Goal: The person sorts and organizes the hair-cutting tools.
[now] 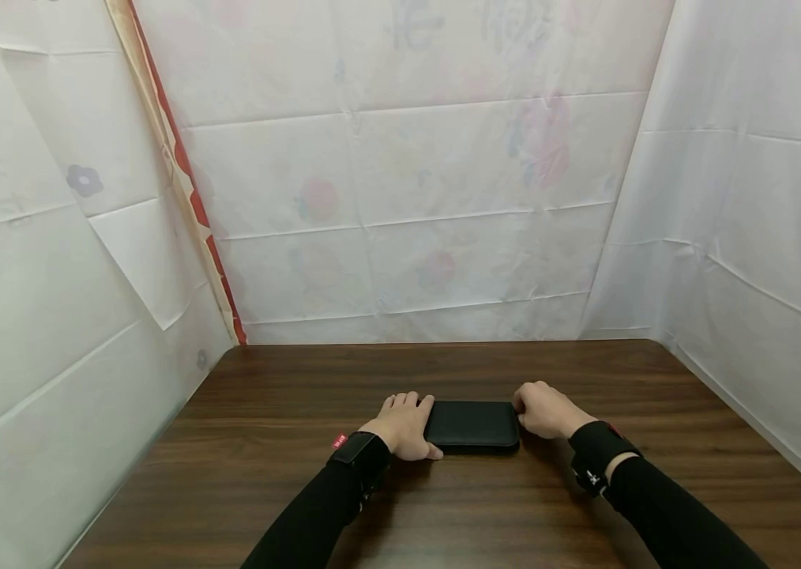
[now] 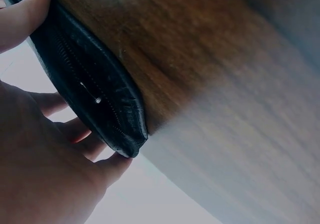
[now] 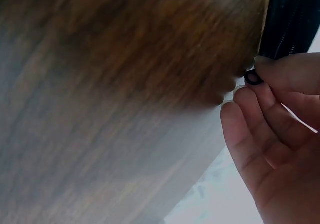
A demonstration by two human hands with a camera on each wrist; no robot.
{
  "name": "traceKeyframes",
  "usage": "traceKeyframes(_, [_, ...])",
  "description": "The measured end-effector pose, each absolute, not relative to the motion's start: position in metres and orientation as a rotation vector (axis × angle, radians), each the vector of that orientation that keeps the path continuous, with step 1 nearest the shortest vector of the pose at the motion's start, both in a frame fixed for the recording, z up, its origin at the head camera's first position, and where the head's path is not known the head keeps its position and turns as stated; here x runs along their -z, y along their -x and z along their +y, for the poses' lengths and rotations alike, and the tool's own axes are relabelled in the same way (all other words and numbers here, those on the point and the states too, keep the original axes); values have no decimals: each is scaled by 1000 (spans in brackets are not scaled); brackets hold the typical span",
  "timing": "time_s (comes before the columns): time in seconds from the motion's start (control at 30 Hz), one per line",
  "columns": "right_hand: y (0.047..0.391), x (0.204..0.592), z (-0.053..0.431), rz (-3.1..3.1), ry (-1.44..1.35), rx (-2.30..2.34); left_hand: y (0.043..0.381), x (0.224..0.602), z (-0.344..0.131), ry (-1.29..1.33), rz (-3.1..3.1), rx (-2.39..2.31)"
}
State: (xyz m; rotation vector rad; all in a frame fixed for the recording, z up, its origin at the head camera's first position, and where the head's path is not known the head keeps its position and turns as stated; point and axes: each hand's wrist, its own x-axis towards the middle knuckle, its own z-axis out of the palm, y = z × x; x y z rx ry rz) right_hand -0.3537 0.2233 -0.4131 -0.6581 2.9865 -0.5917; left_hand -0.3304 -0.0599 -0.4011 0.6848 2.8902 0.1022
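Note:
A black zippered case (image 1: 473,423), leather-like with rounded corners, lies flat on the wooden table between the two hands. Along its side, the left wrist view shows zipper teeth and a dark seam with a small pale spot. My left hand (image 1: 404,427) grips the case's left end, thumb at the near edge and fingers spread toward the far side. At the right end, my right hand (image 1: 548,411) pinches a small dark zipper pull (image 3: 254,77) between thumb and index finger; its ring end shows past the fingertips. The right hand's other fingers are bent beside it.
The brown wood-grain table (image 1: 265,474) reaches back to a white sheet (image 1: 400,174) with faint printed shapes. White sheets also hang close along the left and right sides. A red-and-cream strip (image 1: 190,190) runs down the back left corner. Black bands circle both wrists.

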Motion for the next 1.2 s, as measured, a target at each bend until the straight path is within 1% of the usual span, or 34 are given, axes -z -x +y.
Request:
traceKeyframes(0.23, [355, 415, 225, 3008, 647, 549, 331, 401, -61, -685, 2895, -94])
traceKeyframes(0.47, [353, 415, 228, 3030, 719, 495, 331, 403, -61, -680, 2907, -67])
traceKeyframes(1.2, [344, 415, 229, 3053, 807, 514, 331, 405, -60, -666, 2908, -67])
